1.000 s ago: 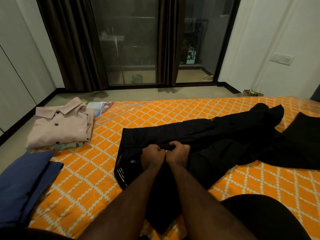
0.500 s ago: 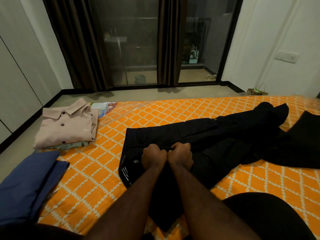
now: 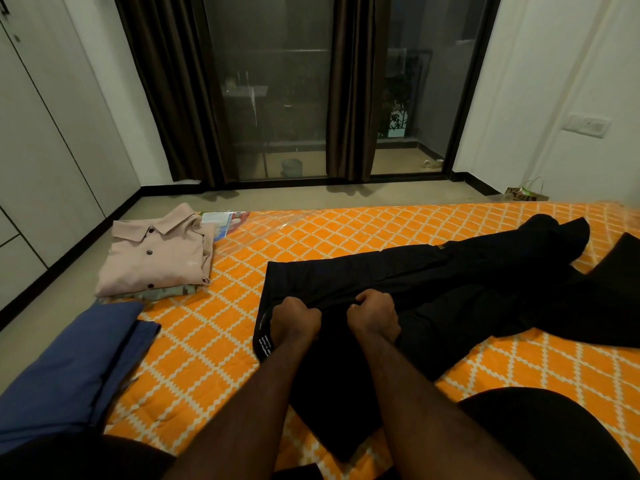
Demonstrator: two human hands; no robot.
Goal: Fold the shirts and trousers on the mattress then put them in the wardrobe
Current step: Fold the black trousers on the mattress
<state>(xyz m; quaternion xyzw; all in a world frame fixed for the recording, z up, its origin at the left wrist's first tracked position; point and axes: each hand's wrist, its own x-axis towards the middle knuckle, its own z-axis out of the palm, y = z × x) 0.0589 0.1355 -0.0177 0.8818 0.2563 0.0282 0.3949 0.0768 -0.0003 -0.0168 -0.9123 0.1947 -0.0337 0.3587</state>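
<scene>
Black trousers (image 3: 398, 271) lie spread across the orange patterned mattress (image 3: 214, 341), legs stretching to the right. My left hand (image 3: 294, 318) grips the waist area with curled fingers. My right hand (image 3: 375, 315) grips the same fabric a little to the right, the two fists slightly apart. A folded beige shirt (image 3: 156, 258) rests on another folded garment at the mattress's far left corner. A folded blue garment (image 3: 69, 368) lies at the near left.
Another black garment (image 3: 616, 289) lies at the right edge of the mattress. White wardrobe doors (image 3: 41, 150) line the left wall. Dark curtains and glass doors (image 3: 277, 98) stand behind the bare floor strip. My dark-clad knee (image 3: 536, 431) is at the lower right.
My fists, touching before, have drawn apart along the trousers' waist, the left one now covering the button. The view has shifted a little to the left.
</scene>
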